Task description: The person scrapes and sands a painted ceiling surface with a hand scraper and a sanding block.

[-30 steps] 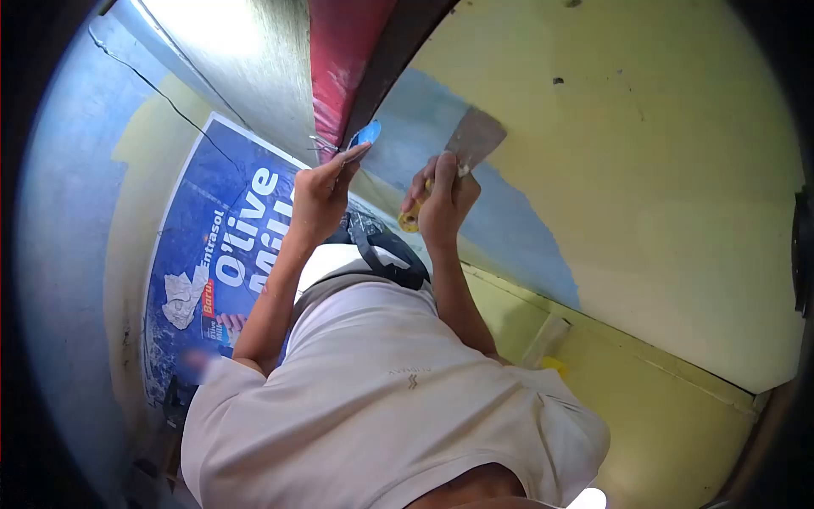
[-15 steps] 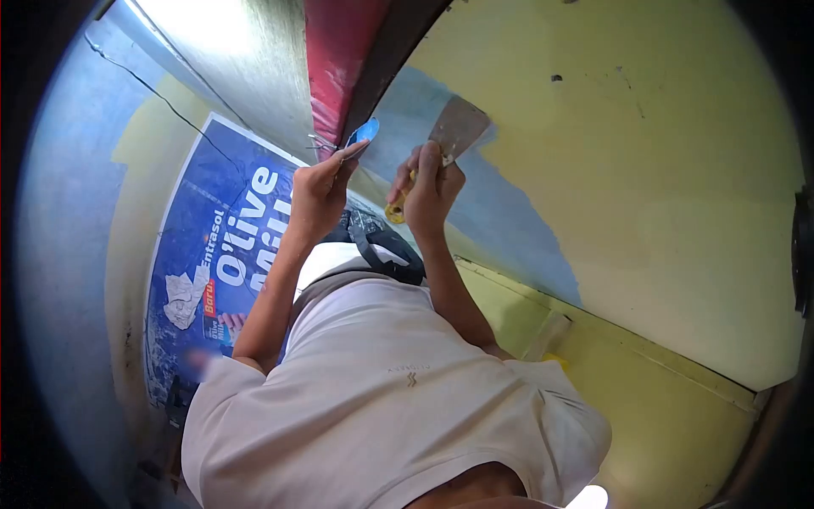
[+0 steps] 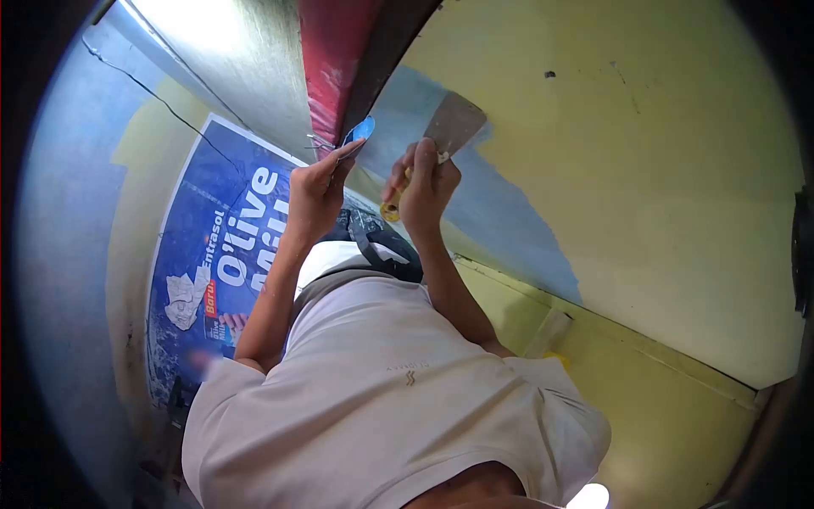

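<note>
My right hand [image 3: 424, 188] grips the yellow handle of a wide putty knife [image 3: 451, 125], whose metal blade lies flat against the blue-coated patch of the yellow wall [image 3: 644, 144]. My left hand [image 3: 315, 195] holds up a second, smaller flat tool [image 3: 359, 131] smeared with blue paste, close to the left of the knife. Both arms reach forward from my white shirt.
A dark red strip [image 3: 335, 59] and a dark edge run up beside the blue patch. Below lies a blue printed banner [image 3: 216, 254] with white lettering. A black strap or bag [image 3: 377, 246] sits near my wrists. A yellow ledge [image 3: 610, 339] runs along the wall's base.
My right hand has slid the putty knife up and to the left along the blue patch. The left hand has stayed almost still.
</note>
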